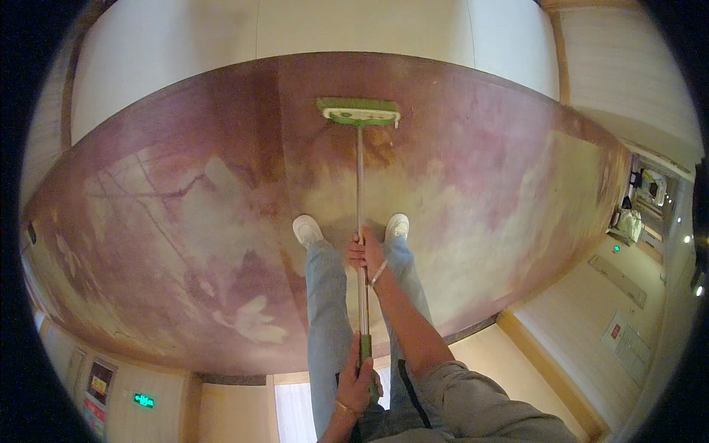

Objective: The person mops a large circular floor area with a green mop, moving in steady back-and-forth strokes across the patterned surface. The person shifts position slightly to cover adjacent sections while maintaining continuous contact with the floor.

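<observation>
I hold a long-handled mop with both hands. Its metal pole (pixel 360 184) runs straight ahead of me between my feet. The flat green mop head (pixel 359 111) lies on the patterned carpet (pixel 185 221) near the far wall. My right hand (pixel 366 252) grips the pole at its middle, a thin bracelet on the wrist. My left hand (pixel 357 384) is closed around the green grip at the pole's near end, close to my body. My two white shoes (pixel 308 229) stand on either side of the pole.
A pale wall (pixel 369 29) borders the carpet just beyond the mop head. A corridor runs off to the right with a cart (pixel 629 221) at its end. Panels and a green lit sign (pixel 142 400) sit on the wall at lower left.
</observation>
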Tool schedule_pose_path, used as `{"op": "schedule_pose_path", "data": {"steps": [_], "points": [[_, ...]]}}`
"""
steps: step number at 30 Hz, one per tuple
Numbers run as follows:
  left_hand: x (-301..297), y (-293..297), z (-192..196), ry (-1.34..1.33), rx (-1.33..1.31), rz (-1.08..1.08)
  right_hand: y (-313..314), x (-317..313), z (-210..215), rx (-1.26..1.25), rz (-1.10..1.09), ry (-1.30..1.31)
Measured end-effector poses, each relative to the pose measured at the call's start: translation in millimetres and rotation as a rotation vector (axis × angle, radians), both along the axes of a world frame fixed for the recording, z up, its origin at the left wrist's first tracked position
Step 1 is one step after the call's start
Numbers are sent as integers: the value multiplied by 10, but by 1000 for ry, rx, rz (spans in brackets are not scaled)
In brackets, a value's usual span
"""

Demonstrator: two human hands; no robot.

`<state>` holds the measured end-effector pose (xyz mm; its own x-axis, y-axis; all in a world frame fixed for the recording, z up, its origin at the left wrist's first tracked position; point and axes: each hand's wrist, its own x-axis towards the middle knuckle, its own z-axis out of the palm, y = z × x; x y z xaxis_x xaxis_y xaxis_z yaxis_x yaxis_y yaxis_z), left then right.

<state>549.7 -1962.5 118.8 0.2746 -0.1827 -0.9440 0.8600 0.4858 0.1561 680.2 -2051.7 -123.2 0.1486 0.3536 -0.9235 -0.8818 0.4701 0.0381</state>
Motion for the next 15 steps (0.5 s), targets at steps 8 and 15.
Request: {"op": "schedule_pose_path", "data": {"steps": [8,15], "points": [[-150,65,174,98,161,168,784,-251,-66,208,100,224],[92,-129,-168,20,276,344,1316,-60,-408,146,275,-71]]}}
